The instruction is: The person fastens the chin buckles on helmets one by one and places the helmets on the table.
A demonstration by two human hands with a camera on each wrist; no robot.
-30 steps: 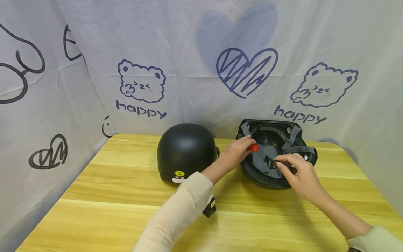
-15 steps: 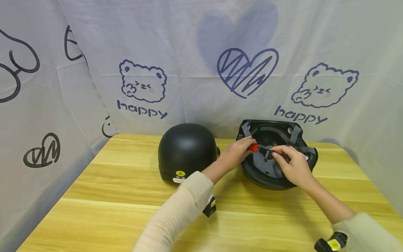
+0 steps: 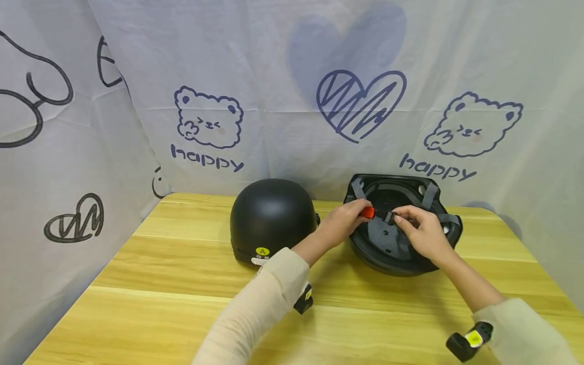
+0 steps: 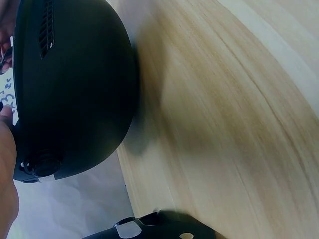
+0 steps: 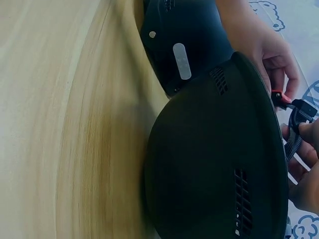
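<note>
Yellow wood-grain table (image 3: 150, 284), upturned black helmet (image 3: 388, 267) at right, dome-up matte black helmet (image 3: 272, 218) at left.
Fingers of left hand (image 3: 338, 223) pinch red plastic buckle end (image 3: 368, 213), right hand (image 3: 424, 232) pinches black plastic buckle end (image 3: 389, 218); both over upturned helmet's opening, unclear whether joined.

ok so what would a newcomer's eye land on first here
Likely the red buckle in the left hand, at the opening of the upturned helmet. Then, perhaps, the dome-up black helmet left of it on the table and the scribbled heart on the cloth behind.
</note>
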